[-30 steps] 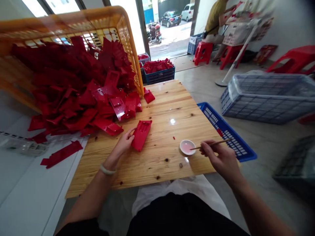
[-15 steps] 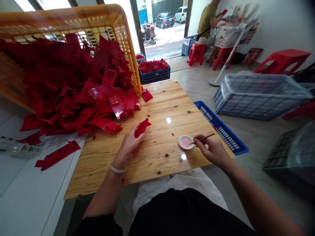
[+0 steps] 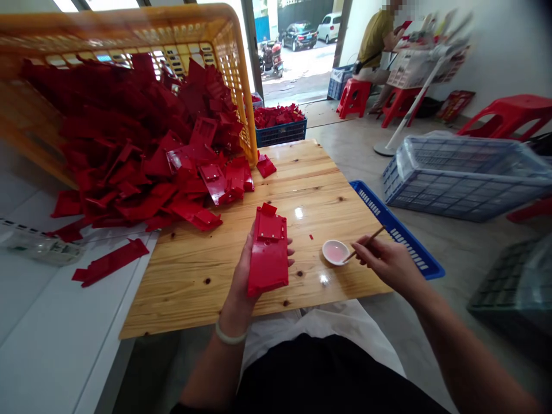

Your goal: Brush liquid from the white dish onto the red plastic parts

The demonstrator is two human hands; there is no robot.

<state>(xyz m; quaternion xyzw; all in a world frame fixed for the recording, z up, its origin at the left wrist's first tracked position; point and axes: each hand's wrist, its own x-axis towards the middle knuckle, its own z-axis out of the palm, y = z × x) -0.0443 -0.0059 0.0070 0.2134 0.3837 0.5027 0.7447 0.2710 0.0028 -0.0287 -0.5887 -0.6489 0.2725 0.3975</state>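
Pale wood is shown as a knotted tabletop [image 3: 190, 310], at whose far left an orange crate [image 3: 129, 20] is tipped on its side, its pile of red plastic parts [image 3: 150, 161] spilled toward the near edge. Beyond the right edge, a blue basket [image 3: 401, 236] is seen lower down, partly hidden by the tabletop. In the background, a co-worker [image 3: 375, 37] is seated on a red stool [image 3: 354, 96]. Above the near part of the wood, a red panel [image 3: 268, 264] is held in the left hand [image 3: 244, 264], its far end tipped with a small tab; it is cradled between the thumb side and the fingers, whose tips are seen past its right edge. To the right, a thin stick [image 3: 368, 242] is pinched between thumb and fingers of the right hand [image 3: 388, 261], its lower end at the rim of a white dish [image 3: 336, 253] of pinkish liquid. Near the dish, a tiny red chip [image 3: 311, 237] is pictured on the wood.
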